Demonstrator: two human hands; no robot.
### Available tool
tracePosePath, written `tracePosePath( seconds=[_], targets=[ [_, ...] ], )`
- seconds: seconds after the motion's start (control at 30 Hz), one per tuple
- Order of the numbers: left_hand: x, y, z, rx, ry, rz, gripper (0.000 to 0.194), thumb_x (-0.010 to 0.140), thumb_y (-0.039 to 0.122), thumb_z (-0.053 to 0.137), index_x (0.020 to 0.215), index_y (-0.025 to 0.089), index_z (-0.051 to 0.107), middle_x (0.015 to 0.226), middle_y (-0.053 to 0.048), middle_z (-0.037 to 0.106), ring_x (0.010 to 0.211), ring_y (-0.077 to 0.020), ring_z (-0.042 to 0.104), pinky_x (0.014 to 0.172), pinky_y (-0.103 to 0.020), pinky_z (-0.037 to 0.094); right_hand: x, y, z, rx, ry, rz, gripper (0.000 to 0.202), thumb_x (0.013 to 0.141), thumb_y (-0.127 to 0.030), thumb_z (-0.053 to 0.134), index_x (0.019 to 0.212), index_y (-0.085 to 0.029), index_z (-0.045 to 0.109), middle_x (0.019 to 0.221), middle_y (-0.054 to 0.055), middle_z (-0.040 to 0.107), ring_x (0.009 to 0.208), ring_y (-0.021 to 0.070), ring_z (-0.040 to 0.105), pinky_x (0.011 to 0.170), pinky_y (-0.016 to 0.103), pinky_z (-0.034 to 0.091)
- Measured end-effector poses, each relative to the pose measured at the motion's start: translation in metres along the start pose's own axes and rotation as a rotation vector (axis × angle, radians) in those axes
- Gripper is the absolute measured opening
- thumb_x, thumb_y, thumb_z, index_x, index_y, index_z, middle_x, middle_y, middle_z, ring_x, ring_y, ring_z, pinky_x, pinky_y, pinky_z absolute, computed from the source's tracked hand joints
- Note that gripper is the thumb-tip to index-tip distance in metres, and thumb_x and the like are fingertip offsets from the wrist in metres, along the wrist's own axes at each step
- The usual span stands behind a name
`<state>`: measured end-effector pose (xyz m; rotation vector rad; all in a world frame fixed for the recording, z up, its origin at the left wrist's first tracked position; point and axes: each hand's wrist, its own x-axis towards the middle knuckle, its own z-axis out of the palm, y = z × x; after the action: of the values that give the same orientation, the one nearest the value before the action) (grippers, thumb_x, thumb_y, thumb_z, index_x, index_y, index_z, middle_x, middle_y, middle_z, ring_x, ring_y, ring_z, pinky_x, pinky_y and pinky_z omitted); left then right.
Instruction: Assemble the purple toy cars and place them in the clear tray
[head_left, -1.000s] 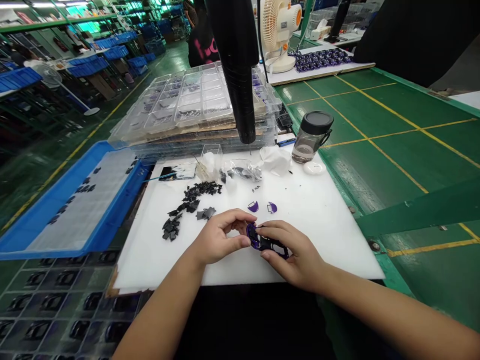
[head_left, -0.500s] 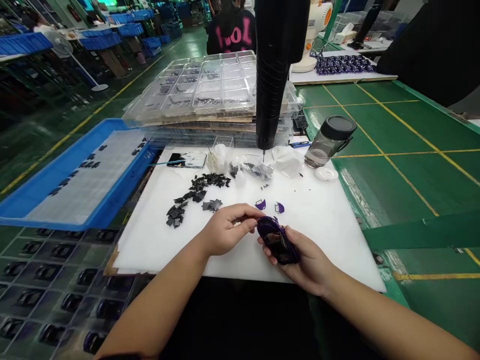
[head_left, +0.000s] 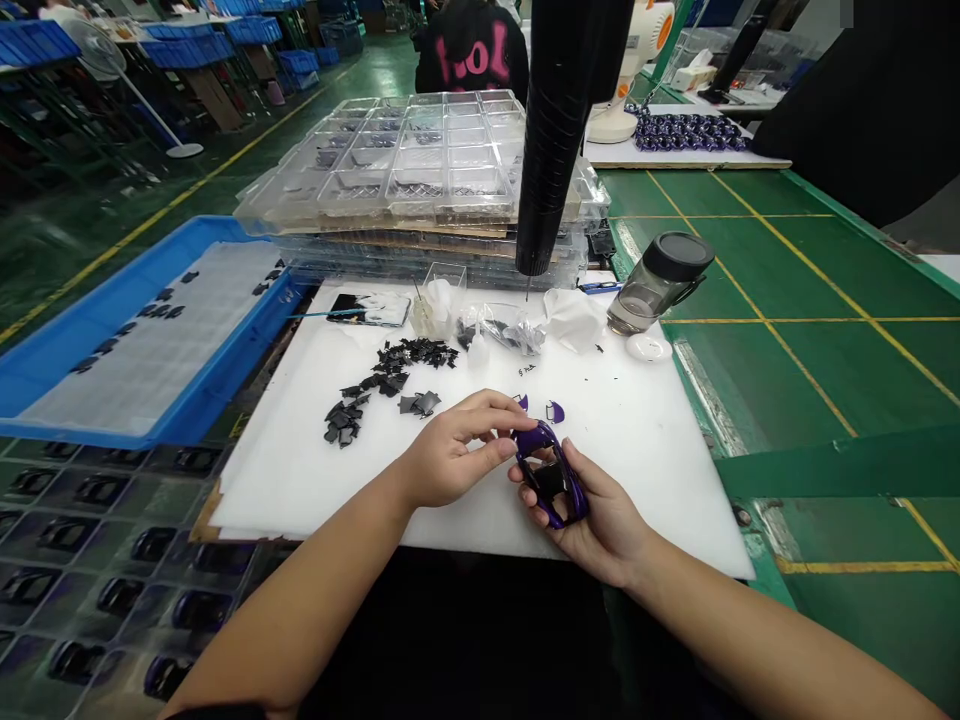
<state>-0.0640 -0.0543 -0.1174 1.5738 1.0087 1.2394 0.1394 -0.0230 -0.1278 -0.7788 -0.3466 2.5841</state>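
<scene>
My right hand (head_left: 600,520) cradles a purple toy car body (head_left: 551,475), its open underside facing up, just above the white board (head_left: 645,440). My left hand (head_left: 450,455) pinches at the car body's front end with thumb and fingers. Two small purple door pieces (head_left: 553,410) lie on the board right behind my hands. A scatter of small black plastic pieces (head_left: 379,385) lies to the left of my left hand.
A black hanging tool (head_left: 559,140) points down over the board's back. Behind it are stacked clear compartment trays (head_left: 420,170), a lidded jar (head_left: 660,280), crumpled wrappers (head_left: 570,315) and a blue bin (head_left: 97,350). A person in a black top stands far back.
The purple car body has been turned over in my right hand, from roof up to underside up. My left hand stays pinching at its front end. The view shifted slightly.
</scene>
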Motion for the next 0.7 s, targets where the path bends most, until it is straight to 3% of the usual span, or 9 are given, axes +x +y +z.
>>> tracePosePath(
  seconds=[0.23, 0.47, 0.7],
  targets=[
    [0.001, -0.004, -0.001, -0.056, 0.015, -0.01, 0.015, 0.094, 0.024, 0.066, 0.106, 0.021, 0.075, 0.112, -0.01, 0.058, 0.105, -0.0254, 0.057, 0.089, -0.032, 0.047, 0.0, 0.007, 0.0, -0.025, -0.039, -0.015, 0.035, 0.093, -0.044, 0.057, 0.105, -0.013, 0.068, 0.093, 0.012, 0.069, 0.073, 0.0141, 0.064, 0.058, 0.02, 0.048],
    [0.004, -0.006, 0.006, -0.065, 0.081, -0.203, 0.016, 0.093, 0.027, 0.066, 0.104, 0.017, 0.073, 0.102, -0.008, 0.066, 0.089, -0.021, 0.062, 0.077, -0.027, 0.049, 0.0, 0.011, 0.001, -0.04, -0.007, -0.012, 0.037, 0.096, -0.045, 0.052, 0.104, -0.013, 0.068, 0.094, 0.012, 0.068, 0.073, 0.0151, 0.063, 0.058, 0.021, 0.048],
    [0.003, -0.008, 0.006, -0.076, 0.122, -0.252, 0.017, 0.09, 0.028, 0.068, 0.103, 0.016, 0.071, 0.094, -0.007, 0.068, 0.085, -0.0209, 0.063, 0.076, -0.027, 0.05, 0.0, 0.011, 0.002, -0.062, -0.021, -0.002, 0.037, 0.096, -0.046, 0.053, 0.105, -0.014, 0.068, 0.096, 0.012, 0.069, 0.075, 0.015, 0.063, 0.058, 0.021, 0.049]
  ],
)
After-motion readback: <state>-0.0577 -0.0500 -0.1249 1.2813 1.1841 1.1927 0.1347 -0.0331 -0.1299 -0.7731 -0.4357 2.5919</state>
